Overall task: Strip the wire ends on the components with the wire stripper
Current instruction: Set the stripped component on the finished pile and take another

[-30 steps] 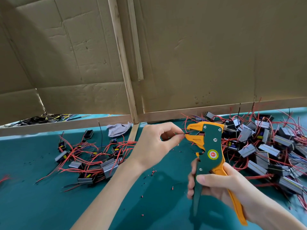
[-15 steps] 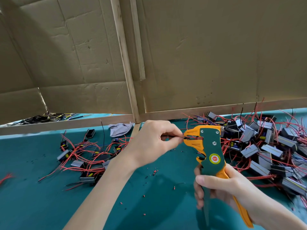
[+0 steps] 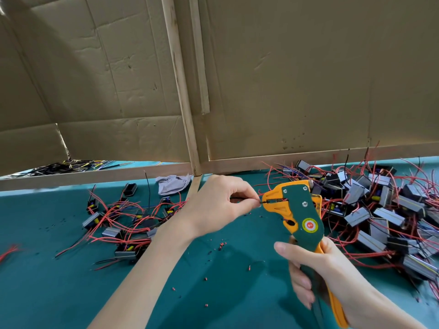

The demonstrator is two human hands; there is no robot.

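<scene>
My right hand (image 3: 316, 274) grips the handles of the green and orange wire stripper (image 3: 300, 217), held upright over the teal table (image 3: 59, 293). Its orange jaws point left and are closed on the end of a thin black wire (image 3: 242, 199). My left hand (image 3: 218, 205) pinches that wire between thumb and forefinger just left of the jaws. The component on the wire is hidden behind my left hand. A large heap of grey components with red wires (image 3: 380, 210) lies to the right. A smaller heap of components (image 3: 123, 222) lies to the left.
Cardboard walls on a wooden frame (image 3: 190, 138) close off the back of the table. A crumpled grey cloth (image 3: 173, 184) lies by the post. Small red and black insulation bits (image 3: 221, 245) are scattered under my hands. A bundle of black and yellow wires (image 3: 69, 166) lies behind the frame.
The stripper's jaws have gone from open to closed on the wire end. My right hand has squeezed the handles and the tool has shifted slightly right.
</scene>
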